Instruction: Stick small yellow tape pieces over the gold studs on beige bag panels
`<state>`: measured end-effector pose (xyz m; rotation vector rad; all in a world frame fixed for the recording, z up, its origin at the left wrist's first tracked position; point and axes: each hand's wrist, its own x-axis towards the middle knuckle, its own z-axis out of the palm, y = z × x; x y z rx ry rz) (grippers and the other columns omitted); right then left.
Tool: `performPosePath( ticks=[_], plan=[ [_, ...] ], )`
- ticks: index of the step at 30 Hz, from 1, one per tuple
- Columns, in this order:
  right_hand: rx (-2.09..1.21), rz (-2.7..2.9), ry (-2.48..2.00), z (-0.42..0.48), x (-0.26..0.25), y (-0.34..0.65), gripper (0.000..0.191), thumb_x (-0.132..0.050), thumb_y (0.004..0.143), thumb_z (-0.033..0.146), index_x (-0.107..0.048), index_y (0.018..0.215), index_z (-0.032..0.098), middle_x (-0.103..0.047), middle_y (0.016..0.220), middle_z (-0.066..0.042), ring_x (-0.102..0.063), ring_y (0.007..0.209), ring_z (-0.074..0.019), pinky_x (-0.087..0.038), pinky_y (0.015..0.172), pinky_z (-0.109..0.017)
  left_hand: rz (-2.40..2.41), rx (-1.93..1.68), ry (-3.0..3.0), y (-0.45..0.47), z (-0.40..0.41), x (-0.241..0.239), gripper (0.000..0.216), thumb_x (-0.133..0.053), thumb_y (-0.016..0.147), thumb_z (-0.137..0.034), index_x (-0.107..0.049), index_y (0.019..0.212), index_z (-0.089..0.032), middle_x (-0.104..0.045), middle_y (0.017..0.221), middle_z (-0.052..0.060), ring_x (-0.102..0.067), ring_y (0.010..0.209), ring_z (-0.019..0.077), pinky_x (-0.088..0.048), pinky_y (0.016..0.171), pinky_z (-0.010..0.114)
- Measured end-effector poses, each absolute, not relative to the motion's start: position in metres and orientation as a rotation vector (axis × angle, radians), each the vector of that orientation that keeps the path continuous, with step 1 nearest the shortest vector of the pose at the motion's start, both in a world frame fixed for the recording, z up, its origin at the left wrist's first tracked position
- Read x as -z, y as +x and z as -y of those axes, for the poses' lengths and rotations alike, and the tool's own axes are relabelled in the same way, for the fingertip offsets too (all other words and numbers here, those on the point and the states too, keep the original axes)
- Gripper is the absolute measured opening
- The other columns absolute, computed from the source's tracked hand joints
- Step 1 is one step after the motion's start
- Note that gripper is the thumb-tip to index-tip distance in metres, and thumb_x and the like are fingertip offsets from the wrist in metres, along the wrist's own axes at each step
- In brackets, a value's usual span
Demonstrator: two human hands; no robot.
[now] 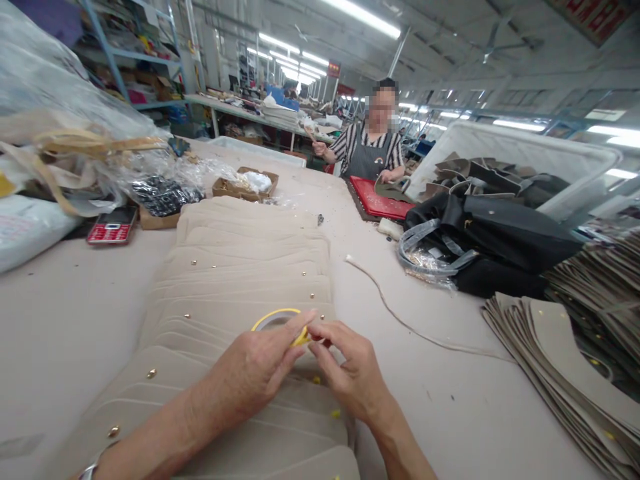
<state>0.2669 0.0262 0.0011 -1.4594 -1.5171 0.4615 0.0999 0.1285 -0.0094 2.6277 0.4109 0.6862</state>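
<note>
My left hand (270,350) is closed around a roll of yellow tape (275,315), whose ring shows above the fingers. Close against it, my right hand (345,360) pinches at the near edge of the roll, at what looks like the tape's end; the fingertips partly hide it. Both hands are above a long row of overlapping beige fabric or leather pieces (240,267) with small gold studs (151,373). Small yellow bits of tape (336,413) stick to the pieces near the right edge, below my right hand.
A red keypad phone (113,227), an open cardboard box (245,185) and plastic bags lie left. A cord (400,320) crosses the table. At right are a black bag (500,233), stacked strips (545,333) and a white bin (540,157). A co-worker (373,150) stands opposite by a red board (383,197).
</note>
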Motion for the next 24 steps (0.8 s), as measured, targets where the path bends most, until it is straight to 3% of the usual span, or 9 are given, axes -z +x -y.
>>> performPosePath(
  ticks=[7, 14, 16, 21, 24],
  plan=[
    [-0.208, 1.696, -1.495, -0.027, 0.003, 0.261, 0.017, -0.051, 0.090, 0.011, -0.065, 0.090, 0.021, -0.069, 0.082, -0.005, -0.063, 0.079, -0.0172, -0.049, 0.074, -0.027, -0.402, -0.728, 2.707, 0.099, -0.124, 0.010, 0.033, -0.034, 0.100, -0.023, -0.038, 0.132, -0.016, -0.070, 0.114, 0.010, -0.069, 0.099, 0.0180, -0.056, 0.079, 0.027],
    [0.144, 1.665, -1.533, -0.031, 0.016, 0.254, 0.019, -0.048, 0.082, 0.008, -0.064, 0.079, 0.019, -0.062, 0.064, -0.001, -0.057, 0.058, -0.0131, -0.043, 0.057, -0.023, -0.529, -0.552, 2.639, 0.104, -0.124, 0.007, 0.020, -0.035, 0.098, -0.018, -0.054, 0.092, -0.021, -0.066, 0.077, -0.001, -0.066, 0.070, 0.0156, -0.046, 0.059, 0.024],
    [0.028, 1.530, -1.554, -0.034, 0.015, 0.253, 0.017, -0.050, 0.080, 0.010, -0.065, 0.076, 0.018, -0.062, 0.062, 0.000, -0.055, 0.055, -0.0122, -0.043, 0.055, -0.023, -0.546, -0.597, 2.666, 0.108, -0.127, 0.006, 0.022, -0.036, 0.097, -0.018, -0.053, 0.085, -0.021, -0.062, 0.072, -0.001, -0.062, 0.064, 0.0153, -0.042, 0.056, 0.025],
    [-0.748, 0.863, -1.578, -0.047, 0.011, 0.249, 0.014, -0.059, 0.076, 0.027, -0.063, 0.069, 0.016, -0.059, 0.050, 0.003, -0.052, 0.042, -0.0101, -0.045, 0.044, -0.021, -0.466, -0.857, 2.749, 0.117, -0.135, 0.010, 0.025, -0.034, 0.096, -0.015, -0.052, 0.079, -0.020, -0.056, 0.066, -0.001, -0.056, 0.058, 0.0146, -0.037, 0.053, 0.026],
    [-0.882, 0.696, -1.539, -0.056, 0.017, 0.254, 0.017, -0.065, 0.071, 0.032, -0.063, 0.067, 0.015, -0.058, 0.047, 0.004, -0.052, 0.039, -0.0093, -0.045, 0.041, -0.020, -0.442, -0.944, 2.747, 0.117, -0.133, 0.020, 0.024, -0.036, 0.095, -0.013, -0.053, 0.079, -0.019, -0.054, 0.065, -0.002, -0.053, 0.057, 0.0143, -0.037, 0.053, 0.025]
  ],
)
